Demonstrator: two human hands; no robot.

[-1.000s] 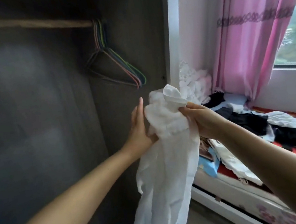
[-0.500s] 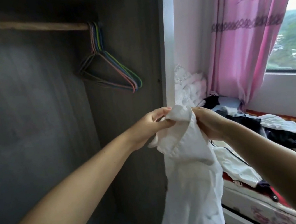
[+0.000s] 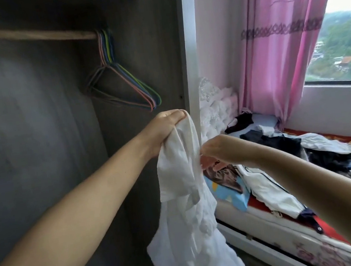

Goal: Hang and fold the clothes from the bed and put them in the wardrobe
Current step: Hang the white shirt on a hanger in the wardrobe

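You stand at an open wardrobe (image 3: 35, 129); its rail (image 3: 23, 35) carries bare hangers (image 3: 123, 81) at 12 o'clock, and the bed (image 3: 293, 217) of loose clothes (image 3: 340, 155) lies at 3 o'clock. Your left hand (image 3: 166, 125) pinches the white garment (image 3: 189, 198) by its top edge so the body hangs free. Your right hand (image 3: 219, 149) grips a fold beside it, probably to find the collar. Its fingertips are hidden, and the garment's hem is cut off below.

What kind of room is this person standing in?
Most likely a bedroom. A bed strewn with clothes stands by a window with a pink curtain, and an open wardrobe has coloured hangers on its rail. Both hands hold a white garment.
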